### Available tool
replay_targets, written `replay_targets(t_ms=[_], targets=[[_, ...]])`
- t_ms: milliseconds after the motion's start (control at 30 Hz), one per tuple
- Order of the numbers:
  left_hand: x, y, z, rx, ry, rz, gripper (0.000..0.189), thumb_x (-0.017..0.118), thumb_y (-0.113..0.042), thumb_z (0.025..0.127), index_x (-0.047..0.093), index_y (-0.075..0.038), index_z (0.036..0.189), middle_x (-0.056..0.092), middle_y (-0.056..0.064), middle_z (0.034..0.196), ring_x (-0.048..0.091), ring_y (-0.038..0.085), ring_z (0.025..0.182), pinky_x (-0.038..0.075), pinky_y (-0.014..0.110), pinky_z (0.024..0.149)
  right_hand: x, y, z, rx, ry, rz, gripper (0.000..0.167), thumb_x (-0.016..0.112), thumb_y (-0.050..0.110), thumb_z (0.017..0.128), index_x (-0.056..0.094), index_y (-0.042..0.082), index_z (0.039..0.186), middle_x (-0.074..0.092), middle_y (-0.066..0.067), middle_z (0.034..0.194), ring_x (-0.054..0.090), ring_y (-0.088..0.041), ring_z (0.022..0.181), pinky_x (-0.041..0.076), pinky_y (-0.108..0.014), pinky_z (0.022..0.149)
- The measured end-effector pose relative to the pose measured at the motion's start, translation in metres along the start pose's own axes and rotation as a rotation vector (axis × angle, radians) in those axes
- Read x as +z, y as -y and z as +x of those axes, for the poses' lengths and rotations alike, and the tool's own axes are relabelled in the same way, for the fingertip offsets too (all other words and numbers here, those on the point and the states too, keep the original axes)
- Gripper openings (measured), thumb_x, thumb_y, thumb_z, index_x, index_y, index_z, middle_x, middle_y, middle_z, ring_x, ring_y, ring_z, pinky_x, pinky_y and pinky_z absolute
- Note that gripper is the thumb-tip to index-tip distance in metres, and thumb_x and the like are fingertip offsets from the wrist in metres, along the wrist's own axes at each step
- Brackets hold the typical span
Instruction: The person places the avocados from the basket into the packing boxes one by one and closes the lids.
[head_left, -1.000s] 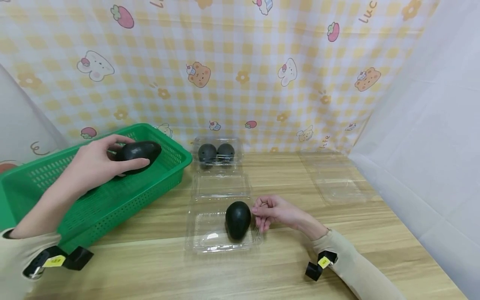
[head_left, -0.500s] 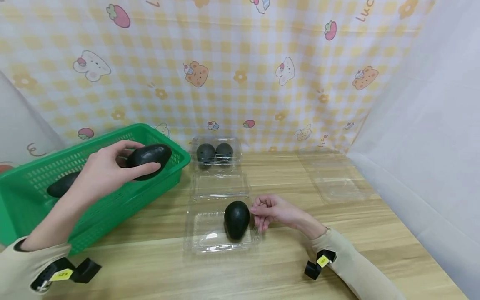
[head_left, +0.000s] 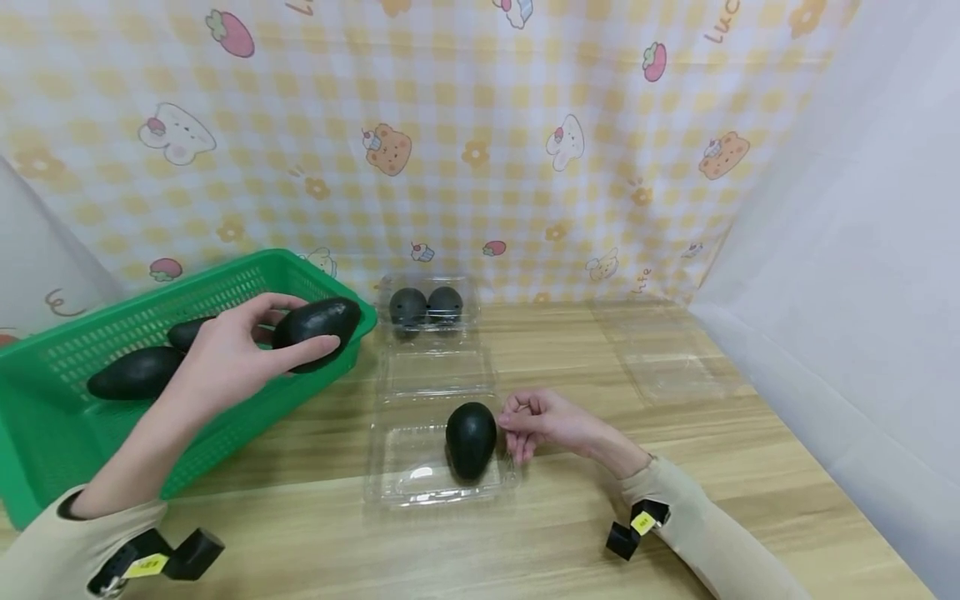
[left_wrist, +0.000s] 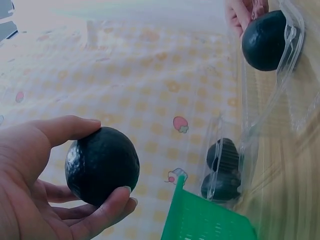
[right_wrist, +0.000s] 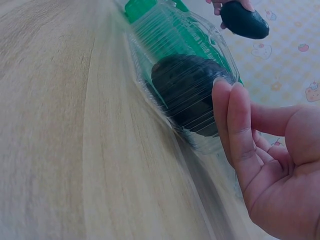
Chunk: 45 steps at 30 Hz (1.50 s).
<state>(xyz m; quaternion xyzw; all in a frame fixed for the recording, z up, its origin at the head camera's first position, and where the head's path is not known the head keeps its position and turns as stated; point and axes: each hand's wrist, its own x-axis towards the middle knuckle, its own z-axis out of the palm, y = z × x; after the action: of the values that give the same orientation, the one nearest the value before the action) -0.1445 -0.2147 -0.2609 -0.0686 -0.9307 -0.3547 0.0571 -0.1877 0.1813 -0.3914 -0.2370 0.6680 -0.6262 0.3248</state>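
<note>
My left hand [head_left: 232, 350] holds a dark avocado [head_left: 318, 332] above the right end of a green basket [head_left: 262, 408]; thumb and fingers curl round its sides in the left wrist view. A second avocado [head_left: 471, 442] lies in the right half of the near tray of an open clear plastic clamshell container [head_left: 405, 492]. At that container's right rim, my right hand [head_left: 551, 425] pinches the edge between thumb and fingertips, beside the avocado [right_wrist: 185, 92]. The thumb's contact is partly hidden in the right wrist view.
More avocados [head_left: 138, 372] lie in the basket's left part. Behind the open container stands a closed clear container [head_left: 427, 282] with two dark round fruits inside. Another clear container [head_left: 675, 367] sits at the right, near a white wall. A checked curtain [head_left: 480, 100] hangs at the back.
My left hand has carried its avocado to the right and a little nearer, uncovering avocados in the basket. The right hand stays at the container's rim.
</note>
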Motion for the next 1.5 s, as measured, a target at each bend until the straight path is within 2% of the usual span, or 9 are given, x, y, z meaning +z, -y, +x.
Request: replay_targets(t_ms=[633,1267,1500], targets=[[0.029,-0.015,-0.006,0.026,0.044,-0.004,0.07,0.074,-0.059,0.085,0.058,-0.009,0.132,0.065,0.016,0.112,0.061,0.029,0.099,0.05,0.036,0.071,0.001,0.0,0.0,-0.005,0.004,0.002,0.014,0.056,0.008,0.104,0.055,-0.002,0.095,0.068,-0.008,0.078,0.069,-0.014,0.064,0.056,-0.023,0.058],[0.045,-0.025,-0.01,0.051,0.051,0.009,0.07,0.075,-0.061,0.083,0.061,-0.009,0.127,0.067,0.014,0.109,0.063,0.027,0.094,0.051,0.035,0.069,0.001,0.0,0.0,-0.005,0.007,-0.002,0.014,0.055,0.008,0.104,0.055,-0.003,0.095,0.068,-0.009,0.078,0.069,-0.015,0.064,0.056,-0.023,0.058],[0.051,-0.025,-0.01,0.061,0.08,-0.011,0.067,0.076,-0.058,0.083,0.061,-0.008,0.124,0.068,0.01,0.102,0.062,0.025,0.092,0.05,0.034,0.066,0.001,0.0,0.0,-0.01,0.008,0.0,0.014,0.054,0.008,0.104,0.055,-0.003,0.096,0.068,-0.008,0.078,0.069,-0.014,0.064,0.056,-0.023,0.058]])
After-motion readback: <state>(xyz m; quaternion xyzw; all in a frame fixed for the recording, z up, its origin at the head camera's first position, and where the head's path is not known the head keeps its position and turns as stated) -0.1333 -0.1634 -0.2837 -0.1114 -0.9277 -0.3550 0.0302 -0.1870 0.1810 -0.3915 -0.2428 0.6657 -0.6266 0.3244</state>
